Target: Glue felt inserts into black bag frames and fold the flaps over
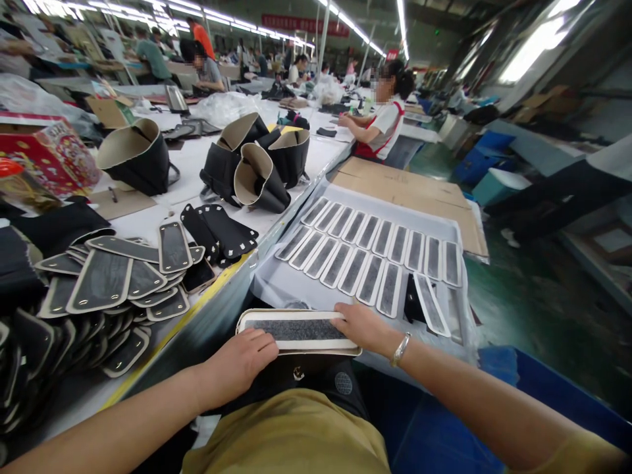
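Black panels [101, 283]: heaped on the bench [190, 155].
Left hand [244, 355]: half-curled, holding the strip's left end.
White-bordered grey strip [299, 331]: before the waist, between hands.
Right hand [363, 326]: fingers bent, gripping its right end.
Similar strips [370, 280]: laid in rows.

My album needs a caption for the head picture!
Left hand and right hand touch a white-rimmed panel near rows of similar panels.

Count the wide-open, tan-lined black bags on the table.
4: a lone bag at left; clustered to its right, a rear bag, a front bag and a rightmost bag. More may be hidden.
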A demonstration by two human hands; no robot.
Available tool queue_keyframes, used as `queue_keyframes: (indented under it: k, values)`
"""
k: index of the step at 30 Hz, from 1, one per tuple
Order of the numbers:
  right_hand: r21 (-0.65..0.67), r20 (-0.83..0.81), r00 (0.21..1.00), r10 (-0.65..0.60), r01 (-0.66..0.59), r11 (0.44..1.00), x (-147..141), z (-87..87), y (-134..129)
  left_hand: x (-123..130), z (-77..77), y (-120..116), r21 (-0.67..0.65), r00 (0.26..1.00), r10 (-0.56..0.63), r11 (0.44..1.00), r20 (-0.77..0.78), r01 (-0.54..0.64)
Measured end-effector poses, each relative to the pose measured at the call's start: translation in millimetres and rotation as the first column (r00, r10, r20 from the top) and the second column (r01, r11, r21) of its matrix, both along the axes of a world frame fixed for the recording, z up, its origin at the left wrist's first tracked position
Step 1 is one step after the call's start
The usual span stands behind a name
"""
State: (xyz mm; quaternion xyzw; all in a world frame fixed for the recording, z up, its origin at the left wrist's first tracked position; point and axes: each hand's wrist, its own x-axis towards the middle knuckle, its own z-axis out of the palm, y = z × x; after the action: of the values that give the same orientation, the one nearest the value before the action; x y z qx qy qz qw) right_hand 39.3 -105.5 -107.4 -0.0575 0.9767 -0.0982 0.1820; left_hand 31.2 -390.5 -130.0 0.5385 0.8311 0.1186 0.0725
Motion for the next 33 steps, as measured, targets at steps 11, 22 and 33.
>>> queue_keyframes:
  k: [11,22,33]
  values:
    - [0.073,0.016,1.000,0.008,-0.009,0.997,10.6,1.8,-8.6,9.1,1.2,41.6,-0.104,0.984,-0.033,0.994,-0.173,0.015]
    - [0.043,-0.034,0.986,0.160,-0.159,0.986,18.5,2.6,4.1,-1.5,-2.7,36.0,0.010,0.989,-0.146,0.989,0.004,0.146]
    - [0.301,-0.015,0.981,0.192,-0.178,0.937,11.3,10.6,-10.8,-2.8,6.5,44.3,-0.046,0.988,-0.155,0.987,0.008,0.155]
